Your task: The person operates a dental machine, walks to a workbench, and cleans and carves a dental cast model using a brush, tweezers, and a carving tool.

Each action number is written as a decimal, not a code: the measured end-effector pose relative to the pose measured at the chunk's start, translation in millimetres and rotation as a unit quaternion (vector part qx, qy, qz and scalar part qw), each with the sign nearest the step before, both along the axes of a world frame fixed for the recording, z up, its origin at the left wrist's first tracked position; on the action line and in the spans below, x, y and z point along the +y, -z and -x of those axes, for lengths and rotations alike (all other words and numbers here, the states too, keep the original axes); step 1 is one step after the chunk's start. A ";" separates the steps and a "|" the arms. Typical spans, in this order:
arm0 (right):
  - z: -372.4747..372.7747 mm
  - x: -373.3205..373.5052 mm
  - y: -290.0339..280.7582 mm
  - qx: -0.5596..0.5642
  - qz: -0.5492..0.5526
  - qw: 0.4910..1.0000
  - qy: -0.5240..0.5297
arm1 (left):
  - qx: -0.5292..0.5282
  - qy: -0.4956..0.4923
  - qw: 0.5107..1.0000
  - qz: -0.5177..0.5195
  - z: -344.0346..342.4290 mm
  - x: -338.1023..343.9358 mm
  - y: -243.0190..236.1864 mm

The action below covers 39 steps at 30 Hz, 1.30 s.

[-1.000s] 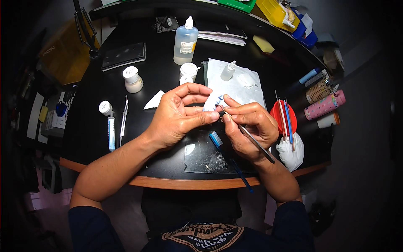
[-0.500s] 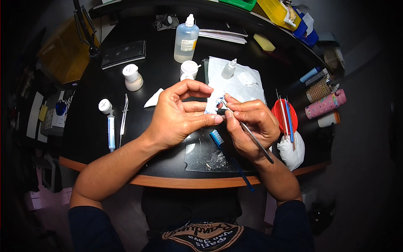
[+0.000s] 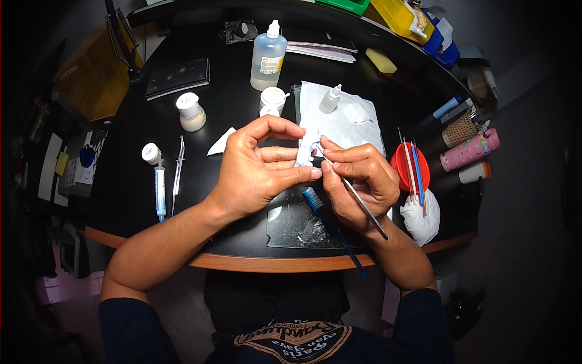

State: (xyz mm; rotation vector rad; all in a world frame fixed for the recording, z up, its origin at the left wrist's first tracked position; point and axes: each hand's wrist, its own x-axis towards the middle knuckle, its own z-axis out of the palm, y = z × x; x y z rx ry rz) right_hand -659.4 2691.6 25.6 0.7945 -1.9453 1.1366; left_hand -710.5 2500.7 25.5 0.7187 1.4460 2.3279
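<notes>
Between the thumb and fingers of my left hand [image 3: 248, 173] is a small white and pale blue dental model [image 3: 305, 153], held up over the table. My right hand [image 3: 364, 185] pinches a thin metal dental carver [image 3: 365, 209] like a pen. Its tip reaches the model's right side; whether it touches cannot be made out. Below the hands, a blue toothbrush [image 3: 334, 229] leans across a smeared glass plate [image 3: 291, 233] and past the wooden table edge. My fingers cover part of the model.
Behind the hands stand a large clear bottle [image 3: 268, 60], a white jar [image 3: 274, 100] and a small dropper bottle [image 3: 330, 100] on white paper [image 3: 364, 130]. At left are a powder jar [image 3: 191, 113], a syringe [image 3: 160, 191] and metal tweezers [image 3: 178, 176]. A red dish [image 3: 400, 162] and white bundle [image 3: 419, 221] lie right.
My right hand has shifted slightly left, and the carver's handle end has moved left with it. My left hand and the model stay almost in place.
</notes>
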 end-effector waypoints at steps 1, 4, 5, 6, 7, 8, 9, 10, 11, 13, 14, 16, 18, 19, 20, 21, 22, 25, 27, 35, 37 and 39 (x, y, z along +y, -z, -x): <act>-0.2 0.0 0.3 -0.002 0.000 1.000 0.002 | -0.003 0.001 1.000 -0.002 0.0 0.1 0.1; -1.4 -0.3 -1.1 -0.008 -0.006 1.000 -0.006 | 0.008 -0.007 1.000 0.005 0.6 0.4 1.2; -1.2 -0.2 -1.7 -0.008 -0.006 1.000 -0.006 | 0.008 -0.007 1.000 0.005 0.8 0.1 1.2; -0.9 0.1 -2.2 -0.007 -0.009 1.000 -0.011 | 0.008 -0.006 1.000 0.004 0.9 -0.2 1.2; -0.5 0.5 -2.6 -0.007 -0.013 1.000 -0.017 | 0.008 -0.004 1.000 0.003 1.2 -0.3 1.2; 0.0 0.6 -1.7 -0.007 -0.013 1.000 -0.017 | 0.008 -0.004 1.000 0.003 1.3 -0.2 1.3; 0.7 0.7 0.0 -0.004 0.006 1.000 -0.016 | 0.008 -0.002 1.000 0.000 1.3 -0.2 1.3; 1.2 0.7 1.1 -0.002 0.025 1.000 -0.015 | 0.009 0.001 1.000 -0.003 1.4 -0.1 1.4; 1.0 0.8 1.6 -0.002 0.024 1.000 -0.014 | 0.009 0.001 1.000 -0.003 1.6 -0.2 1.3; 0.1 0.7 2.4 -0.008 0.037 0.999 0.000 | 0.006 0.013 1.000 -0.011 1.9 -0.5 1.0; 0.1 0.5 2.3 -0.009 0.037 0.999 0.000 | 0.006 0.012 1.000 -0.011 2.1 -0.4 1.5; 0.1 -0.3 1.0 -0.012 0.032 0.999 0.001 | 0.008 0.010 1.000 -0.011 2.9 -0.2 2.7; -0.3 -0.5 -2.0 -0.011 0.015 1.000 -0.007 | 0.008 0.011 1.000 -0.009 3.6 -0.9 3.0; -0.6 0.1 -3.3 -0.008 -0.002 1.000 -0.015 | 0.009 0.012 1.000 -0.008 3.9 -0.9 2.8; 0.0 1.3 -3.0 -0.008 -0.003 1.000 -0.015 | 0.009 0.012 1.000 -0.008 4.0 -0.9 2.7; 1.1 2.8 -2.0 -0.007 0.003 1.000 -0.020 | 0.005 0.014 1.000 -0.010 4.0 -0.8 2.5; 1.7 3.7 -1.4 -0.007 0.008 1.000 -0.025 | 0.000 0.016 1.000 -0.011 3.8 -0.9 2.4; 1.9 2.8 -1.4 -0.010 0.023 0.999 -0.026 | -0.013 0.025 1.000 -0.002 4.0 -2.6 0.1; 1.2 0.3 -3.0 -0.009 0.025 0.999 -0.020 | -0.010 0.027 1.000 -0.001 3.9 -3.0 0.1; -0.2 6.2 -3.9 -0.062 0.057 0.996 -0.008 | 0.015 -0.009 1.000 0.023 8.3 -4.3 2.5; 4.2 19.1 -14.7 -0.083 0.029 0.996 -0.016 | 0.074 -0.053 0.994 0.056 19.5 -5.5 -1.1; 0.6 21.5 -22.3 -0.114 0.033 0.993 -0.004 | 0.093 -0.076 0.990 0.078 22.1 -6.0 -2.6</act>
